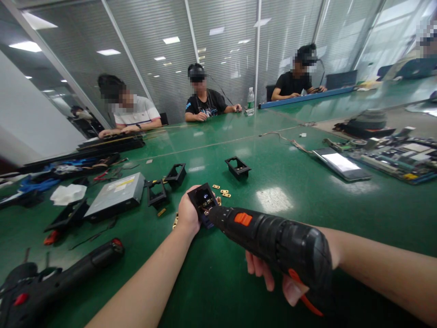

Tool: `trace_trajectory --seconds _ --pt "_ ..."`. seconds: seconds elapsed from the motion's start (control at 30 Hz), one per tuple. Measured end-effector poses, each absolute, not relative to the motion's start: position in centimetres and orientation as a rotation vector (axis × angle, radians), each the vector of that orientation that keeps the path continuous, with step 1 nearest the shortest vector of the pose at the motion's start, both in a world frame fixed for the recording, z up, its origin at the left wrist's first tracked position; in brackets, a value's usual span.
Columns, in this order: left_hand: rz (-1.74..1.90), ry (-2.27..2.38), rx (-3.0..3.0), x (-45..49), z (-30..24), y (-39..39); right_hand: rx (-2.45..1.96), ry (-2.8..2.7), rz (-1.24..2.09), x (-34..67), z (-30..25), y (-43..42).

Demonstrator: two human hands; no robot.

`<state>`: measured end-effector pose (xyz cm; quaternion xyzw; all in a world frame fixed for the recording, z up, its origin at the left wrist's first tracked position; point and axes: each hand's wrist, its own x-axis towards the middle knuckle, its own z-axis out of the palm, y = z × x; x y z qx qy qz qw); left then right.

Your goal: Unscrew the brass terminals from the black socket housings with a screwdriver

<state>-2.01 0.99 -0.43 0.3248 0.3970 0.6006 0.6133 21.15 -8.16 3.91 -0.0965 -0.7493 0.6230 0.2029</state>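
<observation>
A small black frame-like housing (199,197) with brass-coloured parts inside is gripped by my left hand (189,212) above the table. My right hand (261,269) wraps the handle of a black and orange power screwdriver (269,232). The screwdriver's nose points into the housing's opening; its exact contact point is hard to make out. Several small brass plates (224,192) lie just beyond the housing, and a few more show beside my left wrist. Similar black housings (175,175) rest on the table, one of them (238,167) farther right.
A silver disc drive (118,196) and a black tool with a red button (64,282) lie to the left. On the right are a phone-like device (341,164) and circuit boards (403,155). Several people sit across the green table (218,141), near a water bottle (251,101).
</observation>
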Motion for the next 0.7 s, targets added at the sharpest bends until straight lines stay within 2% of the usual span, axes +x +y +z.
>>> trace_trajectory --seconds 0.2,0.53,0.7 --pt "1.372 0.911 0.745 -2.0 -0.5 1.0 -0.3 -2.012 1.933 21.5 2.8 -8.2" --pt "1.373 0.9 0.757 -2.0 -0.3 0.9 -0.279 -2.055 1.835 21.6 2.6 -8.2" --pt "1.362 0.916 0.75 -2.0 -0.2 0.9 -0.296 -1.962 1.913 21.3 3.2 -8.3"
